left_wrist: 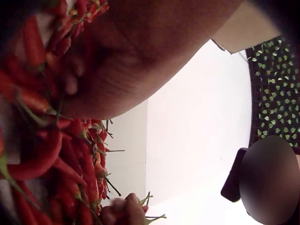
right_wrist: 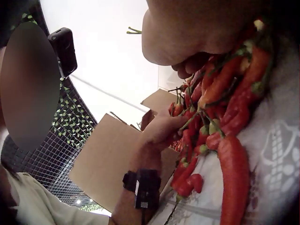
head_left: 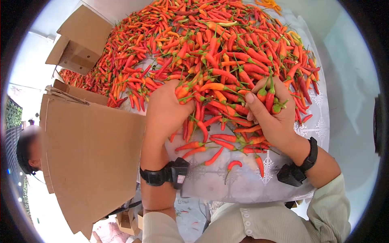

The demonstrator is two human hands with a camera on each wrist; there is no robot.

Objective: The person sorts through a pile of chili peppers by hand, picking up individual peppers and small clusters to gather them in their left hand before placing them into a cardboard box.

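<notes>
Right hand (head_left: 277, 117) is curled around several held chillies (head_left: 270, 97), one red chilli's long axis directed away from the table's near edge, stem foremost. Left hand (head_left: 168, 111) is set against chillies; its fingertips are hidden, so its hold cannot be told. A pale wall (head_left: 352, 101) is found beyond the table's right edge. Much of the cloth-covered table (head_left: 243, 190) is occupied by the heap (head_left: 194, 48), extending between and beyond both hands. A carton (head_left: 93, 150) is positioned at left. One curved chilli (head_left: 234, 164) is separated near the front edge.
</notes>
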